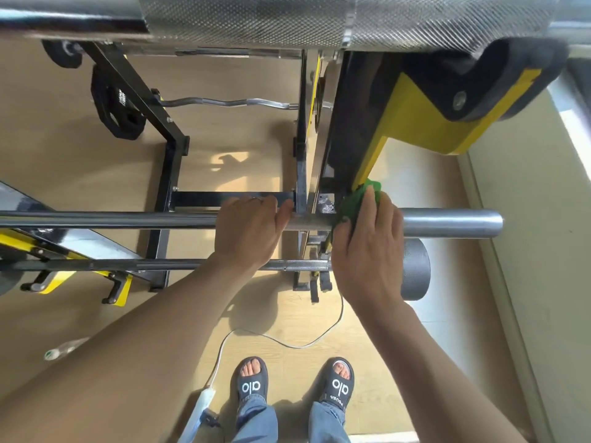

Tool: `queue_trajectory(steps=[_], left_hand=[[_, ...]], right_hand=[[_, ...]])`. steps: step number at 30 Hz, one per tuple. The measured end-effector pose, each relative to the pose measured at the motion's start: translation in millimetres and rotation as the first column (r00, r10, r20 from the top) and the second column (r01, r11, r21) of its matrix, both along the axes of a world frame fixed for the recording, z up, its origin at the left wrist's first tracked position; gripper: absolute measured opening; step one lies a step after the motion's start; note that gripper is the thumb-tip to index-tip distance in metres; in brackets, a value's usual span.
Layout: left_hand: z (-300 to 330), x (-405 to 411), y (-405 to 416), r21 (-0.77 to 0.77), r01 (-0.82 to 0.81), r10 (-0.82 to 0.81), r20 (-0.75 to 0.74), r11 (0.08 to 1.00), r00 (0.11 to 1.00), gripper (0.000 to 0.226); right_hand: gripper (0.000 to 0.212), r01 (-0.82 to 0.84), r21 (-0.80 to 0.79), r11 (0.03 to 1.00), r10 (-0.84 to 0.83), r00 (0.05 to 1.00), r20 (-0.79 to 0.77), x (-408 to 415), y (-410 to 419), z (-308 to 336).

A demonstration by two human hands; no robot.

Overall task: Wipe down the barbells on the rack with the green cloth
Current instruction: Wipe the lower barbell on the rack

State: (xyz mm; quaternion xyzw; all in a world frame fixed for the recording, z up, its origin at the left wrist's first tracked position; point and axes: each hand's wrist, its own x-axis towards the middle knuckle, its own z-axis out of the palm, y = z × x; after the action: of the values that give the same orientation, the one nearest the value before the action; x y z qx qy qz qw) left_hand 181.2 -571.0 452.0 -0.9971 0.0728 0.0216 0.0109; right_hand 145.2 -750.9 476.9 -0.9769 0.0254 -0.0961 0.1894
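Note:
A long steel barbell lies across the black and yellow rack, its thick sleeve end pointing right. My right hand presses the green cloth onto the bar just left of the sleeve, beside the rack upright. My left hand wraps over the bar a little further left. A second, lower barbell runs under my hands and ends in a round black weight. A knurled bar fills the top of the view, very close. A curl bar rests further down.
Black weight plates hang at the rack's left. A white cable loops across the wooden floor near my feet in black slides. A plastic bottle lies at left. A pale wall and baseboard run along the right.

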Motion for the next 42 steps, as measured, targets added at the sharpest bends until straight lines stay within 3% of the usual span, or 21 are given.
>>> queue_trajectory(steps=[2,4,7,10,16,24,27,29,31,33,35,37,39,42], left_hand=[[-1.3,-0.8,-0.9,-0.013,-0.010,0.010,0.033,1.000,0.999,0.098],[-3.3,-1.3,-1.4,0.012,-0.037,0.036,0.071,0.999,0.997,0.079],[-9.9,-1.4,1.3,0.005,-0.024,0.023,0.160,1.000,0.987,0.056],[-11.1,-2.2,1.9,0.005,-0.011,0.010,0.171,1.000,0.985,0.057],[-11.6,-2.2,0.2,-0.016,-0.009,0.012,0.157,1.000,0.988,0.064],[-9.5,-4.1,2.2,-0.029,0.051,-0.046,0.154,0.998,0.987,0.063],[-8.3,-2.1,2.7,0.000,0.096,-0.096,0.131,0.995,0.987,0.052],[-8.6,-0.7,5.5,-0.059,0.090,-0.083,0.115,0.994,0.990,0.050],[-7.9,-1.7,8.9,-0.158,0.096,-0.071,0.156,0.983,0.985,0.035],[-6.1,-3.1,7.7,-0.099,0.120,-0.106,0.135,0.988,0.985,0.035],[-3.4,-2.5,7.3,-0.041,0.128,-0.122,0.113,0.991,0.986,0.038],[-3.6,-1.5,6.5,0.012,0.138,-0.138,0.138,0.990,0.981,0.035],[-2.2,-1.7,6.6,0.098,0.159,-0.170,0.121,0.982,0.978,0.025],[-6.7,-3.6,5.4,0.102,0.135,-0.151,0.161,0.986,0.975,0.047]], right_hand=[[0.059,-0.025,-0.079,0.997,0.022,0.999,-0.034,-4.1,-2.9,4.9],[0.058,0.012,-0.143,0.990,-0.019,0.998,-0.052,-5.4,-1.5,10.6],[0.043,0.032,-0.232,0.972,-0.056,0.994,-0.094,-10.2,6.5,11.9],[0.039,-0.017,-0.317,0.948,-0.037,0.986,-0.162,-11.5,12.4,8.3],[0.006,0.018,-0.280,0.960,-0.060,0.988,-0.141,-0.3,18.9,9.6],[0.006,-0.068,-0.216,0.974,0.024,0.979,-0.200,-2.2,23.9,28.5],[0.014,-0.149,-0.090,0.985,0.119,0.954,-0.276,-0.7,32.6,34.9],[0.017,-0.186,0.132,0.974,0.219,0.925,-0.310,-2.3,48.4,39.0],[0.017,-0.136,0.392,0.910,0.277,0.902,-0.331,-2.5,50.2,43.7],[0.021,0.000,0.469,0.883,0.156,0.943,-0.295,-5.4,32.9,48.8],[0.029,0.164,0.350,0.922,-0.110,0.980,-0.167,-11.9,12.1,49.3],[0.037,0.266,0.206,0.942,-0.251,0.963,-0.096,-13.9,12.4,43.3],[0.040,0.257,0.044,0.965,-0.246,0.955,-0.168,-13.8,28.7,32.3],[0.048,0.208,-0.019,0.978,-0.204,0.930,-0.306,-9.9,53.9,27.6]])
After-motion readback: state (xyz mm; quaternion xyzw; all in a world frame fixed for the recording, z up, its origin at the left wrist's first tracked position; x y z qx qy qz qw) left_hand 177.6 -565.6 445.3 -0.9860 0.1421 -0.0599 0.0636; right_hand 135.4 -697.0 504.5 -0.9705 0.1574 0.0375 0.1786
